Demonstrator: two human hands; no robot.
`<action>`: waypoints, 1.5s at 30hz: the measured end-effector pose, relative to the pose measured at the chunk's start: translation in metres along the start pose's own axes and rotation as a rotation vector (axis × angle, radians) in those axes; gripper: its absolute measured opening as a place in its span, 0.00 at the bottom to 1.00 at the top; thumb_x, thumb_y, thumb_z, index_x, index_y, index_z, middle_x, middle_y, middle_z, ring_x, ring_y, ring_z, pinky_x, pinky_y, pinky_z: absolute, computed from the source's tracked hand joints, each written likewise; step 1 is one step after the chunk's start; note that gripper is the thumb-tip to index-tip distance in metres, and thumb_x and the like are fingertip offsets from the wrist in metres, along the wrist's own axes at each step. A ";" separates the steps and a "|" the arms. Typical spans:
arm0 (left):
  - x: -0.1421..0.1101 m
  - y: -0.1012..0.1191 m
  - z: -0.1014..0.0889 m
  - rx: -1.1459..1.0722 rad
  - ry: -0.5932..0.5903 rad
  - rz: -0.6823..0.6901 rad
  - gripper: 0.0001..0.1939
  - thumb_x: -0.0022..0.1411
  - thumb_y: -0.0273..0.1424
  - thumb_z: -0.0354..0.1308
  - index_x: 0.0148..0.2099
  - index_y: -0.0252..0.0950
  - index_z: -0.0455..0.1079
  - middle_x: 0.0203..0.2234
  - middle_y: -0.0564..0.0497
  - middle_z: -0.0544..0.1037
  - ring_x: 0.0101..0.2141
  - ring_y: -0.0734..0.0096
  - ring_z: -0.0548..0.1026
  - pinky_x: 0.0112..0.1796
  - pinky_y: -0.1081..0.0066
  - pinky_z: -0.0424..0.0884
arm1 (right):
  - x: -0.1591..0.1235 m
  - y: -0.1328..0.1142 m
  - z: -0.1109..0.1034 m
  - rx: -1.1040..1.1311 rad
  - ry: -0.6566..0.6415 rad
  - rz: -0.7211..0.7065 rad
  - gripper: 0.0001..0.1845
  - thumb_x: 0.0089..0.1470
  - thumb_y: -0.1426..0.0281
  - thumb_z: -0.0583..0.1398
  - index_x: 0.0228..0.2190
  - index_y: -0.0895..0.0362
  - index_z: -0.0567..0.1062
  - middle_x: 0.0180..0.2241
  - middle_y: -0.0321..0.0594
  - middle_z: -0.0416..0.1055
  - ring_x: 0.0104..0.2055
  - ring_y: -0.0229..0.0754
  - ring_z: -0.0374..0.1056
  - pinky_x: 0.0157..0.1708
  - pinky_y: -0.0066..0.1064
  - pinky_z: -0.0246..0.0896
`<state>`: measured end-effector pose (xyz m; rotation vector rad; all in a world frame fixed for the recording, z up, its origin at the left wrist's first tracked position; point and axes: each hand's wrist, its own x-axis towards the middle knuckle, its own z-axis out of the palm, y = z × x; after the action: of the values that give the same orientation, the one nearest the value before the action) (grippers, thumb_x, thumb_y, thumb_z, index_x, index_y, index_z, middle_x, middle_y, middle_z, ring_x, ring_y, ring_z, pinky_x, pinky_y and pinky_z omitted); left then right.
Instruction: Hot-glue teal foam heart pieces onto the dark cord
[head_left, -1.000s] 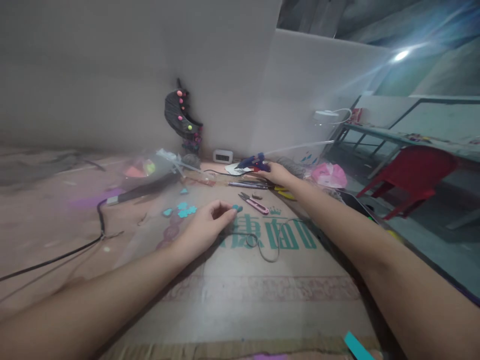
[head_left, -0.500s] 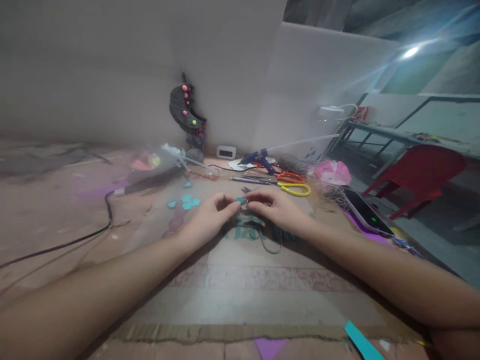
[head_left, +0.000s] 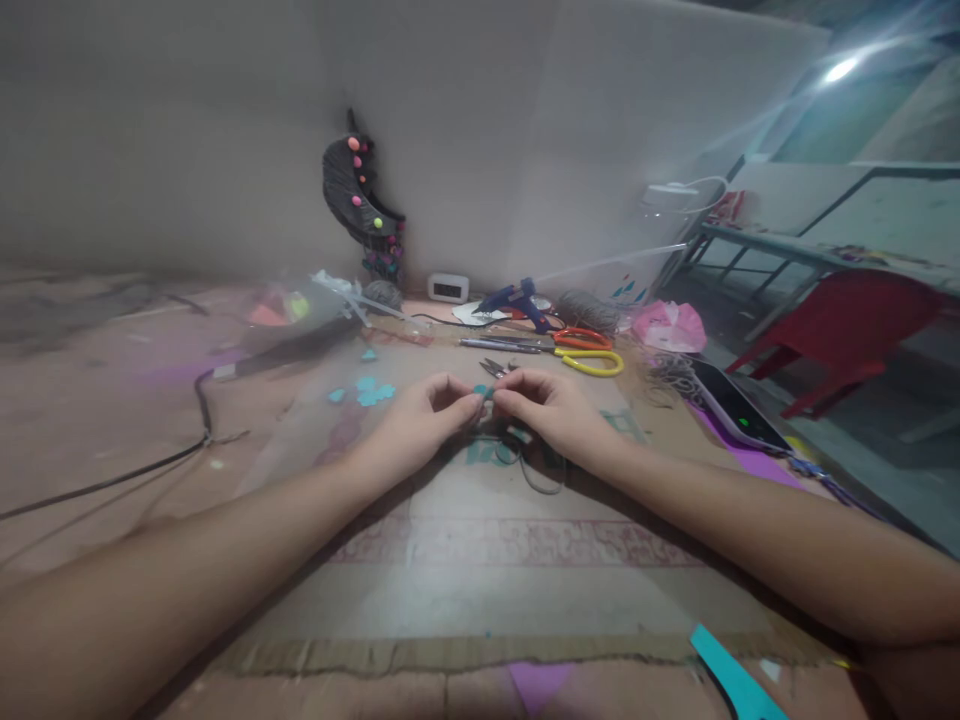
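Note:
My left hand [head_left: 435,412] pinches a small teal cut-out piece [head_left: 481,391] between thumb and finger, above a cardboard sheet [head_left: 540,600]. Close against it, my right hand [head_left: 551,408] has its thumb and fingertips pressed together at the piece's right edge. What those fingertips hold is too small to make out. A thin grey cord [head_left: 544,490] loops on the cardboard below the hands. Just behind the right fingers show the pointed blades of a small metal tool [head_left: 493,369]. Several teal petal-shaped cut-outs [head_left: 367,390] lie left of the hands.
Behind the hands lie scissors [head_left: 592,360] with orange and yellow handles, a blue glue gun [head_left: 517,298] and a small white clock [head_left: 448,288]. A dark crescent ornament [head_left: 349,190] leans at the wall. To the right are a phone [head_left: 739,405] and a pink bag [head_left: 667,327].
The view has shifted slightly. Both hands stay together at the teal piece, which appears turned a little, and more of the small metal tool's blades shows behind the right fingers.

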<state>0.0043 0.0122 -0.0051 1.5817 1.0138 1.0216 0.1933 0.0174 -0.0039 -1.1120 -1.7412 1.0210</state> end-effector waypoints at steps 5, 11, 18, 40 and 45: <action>-0.001 -0.002 0.003 -0.182 0.095 -0.057 0.11 0.59 0.34 0.58 0.43 0.36 0.67 0.29 0.52 0.78 0.33 0.68 0.76 0.38 0.67 0.69 | 0.001 0.002 0.000 -0.058 0.074 -0.018 0.11 0.53 0.62 0.62 0.33 0.57 0.75 0.30 0.37 0.74 0.30 0.37 0.68 0.31 0.30 0.63; -0.004 -0.001 0.002 -0.011 0.022 -0.050 0.16 0.58 0.45 0.61 0.36 0.37 0.66 0.26 0.51 0.78 0.30 0.67 0.76 0.33 0.69 0.68 | -0.002 -0.006 0.000 -0.227 0.139 -0.052 0.08 0.53 0.65 0.61 0.30 0.57 0.74 0.28 0.36 0.74 0.29 0.37 0.67 0.31 0.29 0.62; -0.004 -0.001 -0.003 0.193 -0.054 0.029 0.24 0.66 0.48 0.51 0.24 0.36 0.68 0.21 0.52 0.72 0.26 0.69 0.70 0.30 0.71 0.64 | -0.003 -0.008 0.000 -0.285 0.142 -0.088 0.07 0.53 0.66 0.60 0.30 0.57 0.75 0.28 0.36 0.74 0.30 0.37 0.68 0.32 0.30 0.61; -0.004 -0.003 -0.002 0.100 -0.003 -0.022 0.13 0.58 0.41 0.61 0.39 0.36 0.73 0.27 0.52 0.76 0.30 0.69 0.72 0.31 0.71 0.66 | -0.006 -0.012 0.000 -0.268 0.064 -0.113 0.06 0.54 0.66 0.60 0.29 0.56 0.74 0.29 0.36 0.75 0.33 0.39 0.70 0.36 0.31 0.64; -0.006 0.000 -0.002 0.115 0.000 0.010 0.11 0.59 0.39 0.59 0.33 0.36 0.70 0.28 0.52 0.75 0.29 0.71 0.71 0.33 0.70 0.65 | -0.006 -0.006 -0.001 -0.111 0.001 -0.075 0.11 0.57 0.62 0.59 0.34 0.56 0.74 0.30 0.37 0.74 0.32 0.38 0.70 0.34 0.31 0.64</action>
<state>0.0009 0.0076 -0.0059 1.6811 1.0820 0.9847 0.1943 0.0107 0.0005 -1.1065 -1.8438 0.8869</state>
